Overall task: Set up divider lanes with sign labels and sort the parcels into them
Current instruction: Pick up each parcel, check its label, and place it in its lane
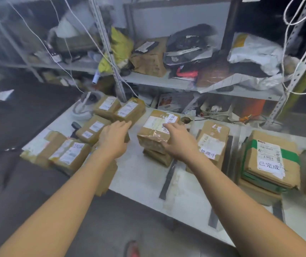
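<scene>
Red shoe tip (132, 249) at bottom edge, on grey floor. Two bare forearms reach forward over white table (143, 175). Dark divider strips (168, 179) lie flat on the tabletop, marking lanes.

Left hand (114, 138): fingers extended, loosely spread, holding nothing; it sits over a loose cluster of brown parcels (93, 128) at table's left. Whether it touches one, cannot tell.

Right hand (178, 140): fingers spread flat against the right side and top of upper parcel (155, 129), which is stacked on another in the first lane; no closed grip.

Next lane right: parcel stack with handwritten label (208, 153). Further right: green-taped stack (270, 160), also labelled.

Behind table: metal shelving (167, 81) crowded with bags, boxes, white cords.
</scene>
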Available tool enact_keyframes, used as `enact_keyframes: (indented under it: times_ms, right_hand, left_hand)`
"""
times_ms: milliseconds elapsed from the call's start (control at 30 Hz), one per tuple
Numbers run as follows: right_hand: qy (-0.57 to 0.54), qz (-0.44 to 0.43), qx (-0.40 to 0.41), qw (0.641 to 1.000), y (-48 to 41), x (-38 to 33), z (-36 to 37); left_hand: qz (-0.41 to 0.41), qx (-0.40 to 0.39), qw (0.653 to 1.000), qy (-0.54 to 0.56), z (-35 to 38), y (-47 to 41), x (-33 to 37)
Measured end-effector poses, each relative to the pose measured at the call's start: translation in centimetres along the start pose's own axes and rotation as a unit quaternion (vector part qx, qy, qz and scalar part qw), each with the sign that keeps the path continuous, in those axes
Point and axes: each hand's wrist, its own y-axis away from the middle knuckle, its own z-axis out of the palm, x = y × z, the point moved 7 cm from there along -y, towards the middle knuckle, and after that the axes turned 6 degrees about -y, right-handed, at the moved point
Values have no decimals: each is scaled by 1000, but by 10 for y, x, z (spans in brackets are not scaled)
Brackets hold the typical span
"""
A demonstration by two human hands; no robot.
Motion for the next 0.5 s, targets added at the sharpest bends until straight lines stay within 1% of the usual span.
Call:
enact_keyframes:
  times_ms: [100,233,367,500]
  right_hand:
    - [19,-12,-16,1000,-14,-28,16]
    - [23,-12,-19,999,-39,-65,40]
    - [32,15,-19,999,-66,-100,70]
    - [44,51,-22,997,-88,-128,103]
  left_hand:
    - [-24,-12,1000,10,10,1,-48]
    - [-28,4,999,20,19,-6,-108]
    - [-39,7,997,64,31,-18,-168]
    - [-15,1,996,93,48,-38,-212]
